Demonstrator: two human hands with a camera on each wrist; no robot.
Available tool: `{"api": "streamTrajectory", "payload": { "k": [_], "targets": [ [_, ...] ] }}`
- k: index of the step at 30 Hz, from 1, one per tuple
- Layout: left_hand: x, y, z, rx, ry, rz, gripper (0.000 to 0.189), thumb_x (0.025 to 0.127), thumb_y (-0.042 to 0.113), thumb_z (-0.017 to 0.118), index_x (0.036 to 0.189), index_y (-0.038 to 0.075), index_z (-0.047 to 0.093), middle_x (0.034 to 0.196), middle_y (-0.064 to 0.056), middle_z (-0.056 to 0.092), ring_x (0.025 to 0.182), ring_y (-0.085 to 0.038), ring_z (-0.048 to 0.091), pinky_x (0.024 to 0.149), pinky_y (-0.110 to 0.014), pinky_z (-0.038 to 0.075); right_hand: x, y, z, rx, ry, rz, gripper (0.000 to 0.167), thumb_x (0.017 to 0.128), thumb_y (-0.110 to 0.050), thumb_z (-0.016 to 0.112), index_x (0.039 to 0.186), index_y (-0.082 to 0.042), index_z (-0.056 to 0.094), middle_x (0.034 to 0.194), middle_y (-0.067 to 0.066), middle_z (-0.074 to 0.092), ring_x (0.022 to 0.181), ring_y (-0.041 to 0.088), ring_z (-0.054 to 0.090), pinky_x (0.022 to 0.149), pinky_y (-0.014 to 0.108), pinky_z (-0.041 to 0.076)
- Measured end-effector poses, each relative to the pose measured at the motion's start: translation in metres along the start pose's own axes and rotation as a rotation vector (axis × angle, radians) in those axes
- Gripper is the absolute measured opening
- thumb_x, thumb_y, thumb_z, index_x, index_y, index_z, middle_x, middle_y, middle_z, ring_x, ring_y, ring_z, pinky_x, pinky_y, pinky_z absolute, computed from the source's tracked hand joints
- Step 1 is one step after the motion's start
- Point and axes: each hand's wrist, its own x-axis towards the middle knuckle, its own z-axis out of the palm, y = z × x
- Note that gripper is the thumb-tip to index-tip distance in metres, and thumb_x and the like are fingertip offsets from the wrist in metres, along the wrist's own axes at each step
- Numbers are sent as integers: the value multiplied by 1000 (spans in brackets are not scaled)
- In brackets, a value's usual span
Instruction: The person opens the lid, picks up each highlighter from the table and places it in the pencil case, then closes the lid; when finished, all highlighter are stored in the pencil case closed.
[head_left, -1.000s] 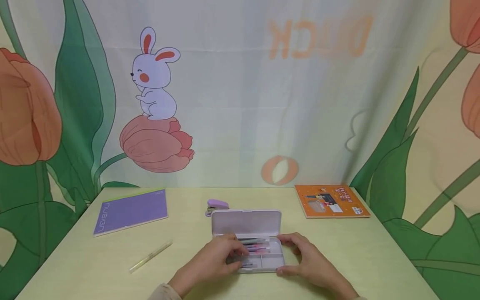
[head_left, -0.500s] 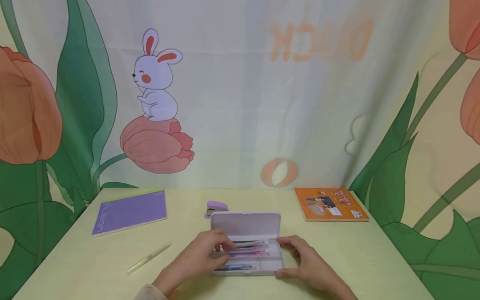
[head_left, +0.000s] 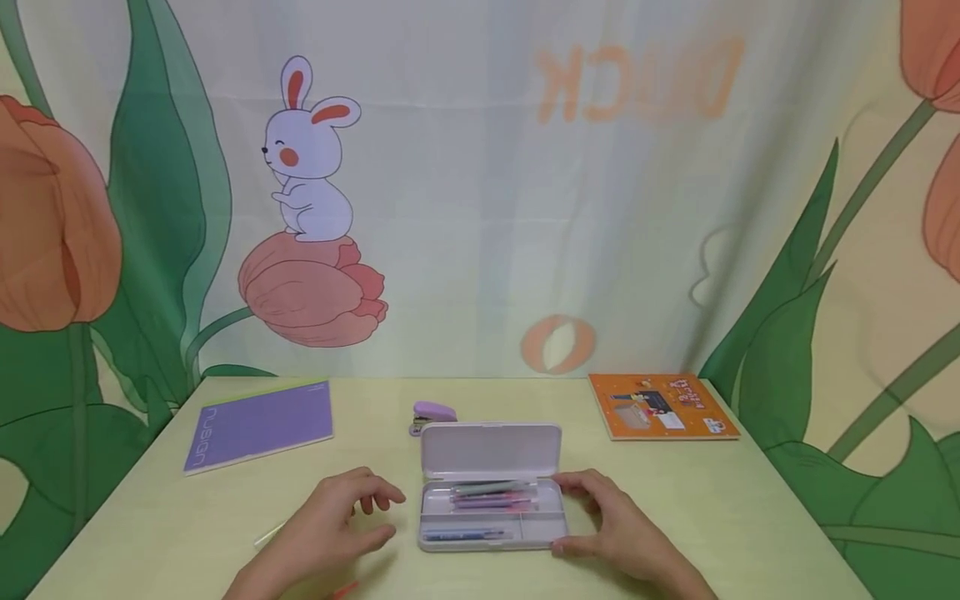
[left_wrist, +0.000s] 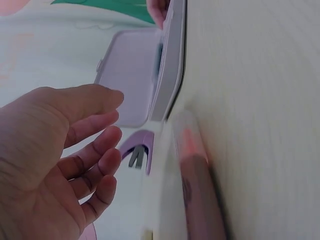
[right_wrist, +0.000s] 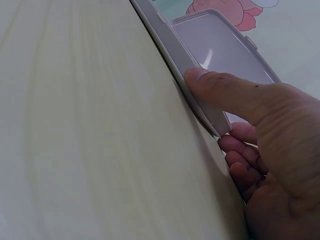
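Observation:
A pale grey pencil case (head_left: 543, 529) lies on the table with its lid (head_left: 491, 450) raised. Its back compartment holds several pens (head_left: 491, 502); blue pens (head_left: 465, 534) lie in the front left one. My right hand (head_left: 618, 523) holds the case's right end, thumb at the front corner and fingers at the back. Left of the case, my left hand (head_left: 330, 521) hovers with loosely bent fingers and nothing in them. A marker with a clear cap (left_wrist: 200, 195) lies near it in the left wrist view. A pale yellow pen (head_left: 267, 536) is mostly hidden behind the left hand.
A purple stapler (head_left: 435, 412) stands behind the case. One purple notebook (head_left: 262, 425) lies at the back left, over something with a green edge. An orange book (head_left: 663, 407) lies at the back right. A printed curtain (head_left: 465, 208) hangs behind the table.
My left hand has drawn back from inside the pencil case to the left, uncovering the blue pens and now covering much of the yellow pen. My right hand has stayed on the case.

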Motion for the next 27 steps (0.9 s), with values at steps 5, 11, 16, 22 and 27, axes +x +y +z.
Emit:
{"api": "streamTrajectory", "payload": {
  "k": [5,11,16,22,27],
  "targets": [
    [-19,-3,-12,-38,-41,-123,27,92,17,90,118,19,80,102,7,74,89,-9,63,76,-31,55,0,-1,-1,1,0,-13,87,77,-47,102,150,-24,63,137,-6,64,123,20,56,106,30,50],
    [-37,-3,-21,-91,-78,-277,31,92,25,92,120,22,79,103,10,70,93,-11,63,80,-29,54,-1,-2,-1,9,5,-35,86,77,-45,103,150,-23,63,137,-6,65,122,20,57,106,30,50],
    [-50,-10,-24,-123,-142,-295,39,88,28,96,123,20,78,101,8,69,92,-10,61,77,-27,52,-1,0,0,15,3,-49,86,78,-44,102,151,-22,63,137,-6,65,123,21,57,106,29,50],
    [-57,-20,-24,-279,-312,-483,45,87,31,99,124,14,79,111,2,73,98,-19,62,81,-21,53,0,1,1,9,7,-35,86,78,-46,102,151,-22,63,136,-6,65,122,19,57,105,28,50],
    [-59,-25,-23,-298,-335,-514,37,88,30,97,117,14,80,109,1,74,99,-23,63,83,-20,54,0,1,1,2,7,-12,86,78,-47,102,151,-23,63,137,-7,64,122,18,57,105,28,50]
  ]
}}
